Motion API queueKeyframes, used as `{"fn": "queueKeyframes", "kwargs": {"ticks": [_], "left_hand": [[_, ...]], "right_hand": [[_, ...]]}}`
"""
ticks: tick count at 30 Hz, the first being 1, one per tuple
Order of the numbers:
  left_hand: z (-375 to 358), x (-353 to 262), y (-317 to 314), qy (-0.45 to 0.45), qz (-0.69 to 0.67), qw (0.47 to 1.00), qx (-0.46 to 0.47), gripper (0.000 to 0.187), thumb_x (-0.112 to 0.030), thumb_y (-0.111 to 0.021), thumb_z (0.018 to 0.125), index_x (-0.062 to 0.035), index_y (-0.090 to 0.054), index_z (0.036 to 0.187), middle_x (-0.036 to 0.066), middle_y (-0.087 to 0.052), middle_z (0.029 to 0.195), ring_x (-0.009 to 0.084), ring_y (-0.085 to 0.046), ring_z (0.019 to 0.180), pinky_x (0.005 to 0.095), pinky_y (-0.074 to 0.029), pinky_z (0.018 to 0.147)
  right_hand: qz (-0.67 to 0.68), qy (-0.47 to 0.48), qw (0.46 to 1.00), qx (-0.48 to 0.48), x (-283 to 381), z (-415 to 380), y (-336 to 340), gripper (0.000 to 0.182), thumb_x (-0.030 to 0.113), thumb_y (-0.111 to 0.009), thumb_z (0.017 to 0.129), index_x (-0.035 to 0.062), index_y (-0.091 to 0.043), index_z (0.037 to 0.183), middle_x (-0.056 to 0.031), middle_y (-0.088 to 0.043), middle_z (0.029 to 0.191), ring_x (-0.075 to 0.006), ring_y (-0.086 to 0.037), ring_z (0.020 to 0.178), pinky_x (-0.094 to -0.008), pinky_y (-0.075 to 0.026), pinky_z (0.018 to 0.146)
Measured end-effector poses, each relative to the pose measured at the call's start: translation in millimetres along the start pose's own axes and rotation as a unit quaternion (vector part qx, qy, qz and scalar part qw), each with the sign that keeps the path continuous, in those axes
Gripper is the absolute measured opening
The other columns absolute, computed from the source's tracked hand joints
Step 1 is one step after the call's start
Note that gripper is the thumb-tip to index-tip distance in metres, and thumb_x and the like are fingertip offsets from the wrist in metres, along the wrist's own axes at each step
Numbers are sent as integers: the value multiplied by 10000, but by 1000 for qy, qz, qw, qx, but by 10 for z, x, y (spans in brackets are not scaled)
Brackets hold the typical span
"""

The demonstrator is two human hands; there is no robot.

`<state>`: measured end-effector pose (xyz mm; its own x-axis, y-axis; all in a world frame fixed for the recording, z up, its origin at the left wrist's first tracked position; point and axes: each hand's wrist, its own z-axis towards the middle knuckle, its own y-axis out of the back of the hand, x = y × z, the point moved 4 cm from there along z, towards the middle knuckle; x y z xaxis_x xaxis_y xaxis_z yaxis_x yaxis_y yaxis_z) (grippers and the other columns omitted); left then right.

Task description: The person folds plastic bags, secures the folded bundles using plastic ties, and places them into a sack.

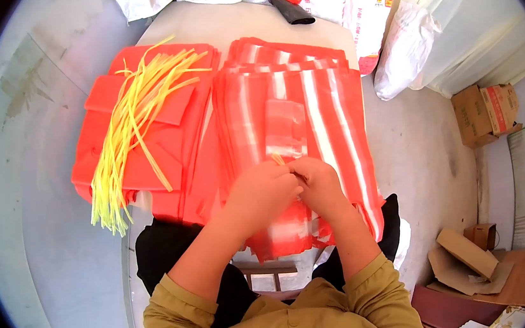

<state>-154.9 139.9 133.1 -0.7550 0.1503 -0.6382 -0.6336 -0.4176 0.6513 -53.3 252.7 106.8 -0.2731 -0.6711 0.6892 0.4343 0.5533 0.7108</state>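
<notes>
My left hand [264, 191] and my right hand [320, 187] meet with closed fingers over a narrow folded bundle of red-and-white plastic [285, 129]. A short end of yellow strip [278, 158] pokes out at the fingertips; the rest of it is hidden by my hands. Beneath lies a stack of red-and-white striped plastic sheets or bags [340, 111]. To the left, a pile of folded plain red plastic [101, 94] carries a loose bunch of long yellow strips [124, 130].
The pale table [196, 22] holds both stacks. White printed sacks [367, 5] and a black-and-red item [289, 4] are at its far edge. A wrapped white bundle [405, 46] stands to the right. Cardboard boxes [475, 116] sit by the right wall, with an opened carton [468, 264] nearer.
</notes>
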Motion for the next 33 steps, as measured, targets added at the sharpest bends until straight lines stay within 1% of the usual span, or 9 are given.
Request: {"fn": "queueKeyframes", "kwargs": {"ticks": [8,11,14,17,23,26,29,32,33], "left_hand": [[30,70,48,27,-123,992,21,101,-120,-670,914,-28,-664,872,121,-646,854,325,-602,795,417,-488,710],[-8,146,9,85,-185,979,1,77,-85,-648,919,-29,-685,957,129,-664,932,331,-620,886,410,-496,808],[59,190,117,98,-131,975,-149,174,-35,-652,880,-28,-683,1051,137,-670,1048,347,-611,1027,423,-486,918],[48,204,73,80,19,992,-93,290,-12,-693,823,-34,-672,1112,141,-660,1137,364,-580,1131,427,-476,978],[7,313,-11,93,-1,993,-66,209,-36,-766,768,-45,-716,971,103,-673,1076,344,-581,1083,440,-486,935],[1,370,-4,84,-24,993,-75,115,-60,-779,777,-45,-717,873,82,-668,969,320,-592,998,433,-488,879],[-36,417,-40,125,-57,988,-75,90,-82,-783,797,-49,-714,843,78,-649,879,304,-594,914,418,-483,824],[-64,432,-65,157,-67,981,-92,85,-99,-780,816,-54,-709,825,83,-626,826,297,-590,862,407,-475,788],[-70,443,-78,161,-70,980,-94,87,-100,-778,819,-54,-705,820,84,-621,821,295,-588,860,407,-473,779]], "right_hand": [[6,78,996,-35,76,-16,21,156,83,-730,817,80,-731,973,-112,-712,912,-334,-682,847,-428,-554,728],[43,67,997,-19,58,-23,22,143,85,-726,838,63,-718,979,-127,-711,936,-345,-681,879,-423,-555,747],[49,69,996,-25,-2,-15,-31,124,94,-715,878,53,-709,995,-142,-711,978,-344,-681,921,-417,-556,776],[41,103,993,-31,85,-8,15,57,20,-660,922,31,-691,968,-134,-683,929,-318,-670,848,-388,-534,727],[56,95,994,-6,132,25,49,67,21,-660,935,30,-666,1001,-127,-673,922,-313,-668,815,-373,-544,741],[52,54,997,11,41,31,17,85,44,-674,920,62,-674,1004,-131,-687,985,-292,-675,885,-368,-543,747],[149,-103,983,17,-92,-10,-64,112,55,-707,898,61,-657,998,-130,-667,959,-293,-664,835,-354,-532,724],[179,-111,977,4,-135,-79,-103,152,73,-716,891,74,-670,1036,-130,-668,969,-297,-665,812,-368,-534,744],[148,-71,986,-19,-105,-79,-84,177,61,-714,881,78,-676,1053,-129,-670,972,-299,-663,821,-376,-535,749]]}}
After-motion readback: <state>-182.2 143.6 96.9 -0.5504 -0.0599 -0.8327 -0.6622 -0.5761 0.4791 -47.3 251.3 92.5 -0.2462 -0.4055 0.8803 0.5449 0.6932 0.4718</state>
